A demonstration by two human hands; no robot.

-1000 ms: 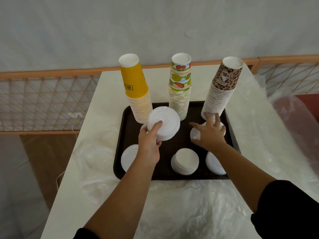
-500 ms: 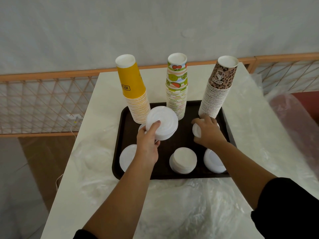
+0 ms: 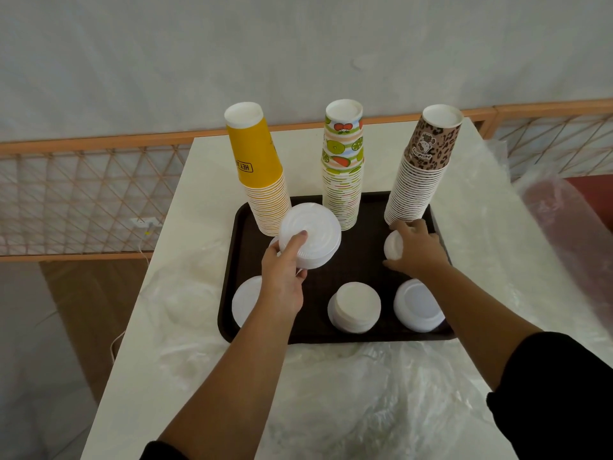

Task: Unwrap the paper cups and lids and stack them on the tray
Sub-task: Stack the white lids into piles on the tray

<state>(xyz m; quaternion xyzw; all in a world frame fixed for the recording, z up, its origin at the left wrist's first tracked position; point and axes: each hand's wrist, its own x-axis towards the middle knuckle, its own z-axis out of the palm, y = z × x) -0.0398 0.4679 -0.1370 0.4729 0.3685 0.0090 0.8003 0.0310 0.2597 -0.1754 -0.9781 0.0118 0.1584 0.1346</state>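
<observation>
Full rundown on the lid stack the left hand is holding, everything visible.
The lid stack is a short pile of round white lids, plastic by the look, with faint raised rings on the top face. It is tilted, top face toward the camera, raised over the back left of the dark tray, in front of the yellow cup stack. The left hand grips its near-left edge, one finger lying on the top lid. Its underside is hidden.
</observation>
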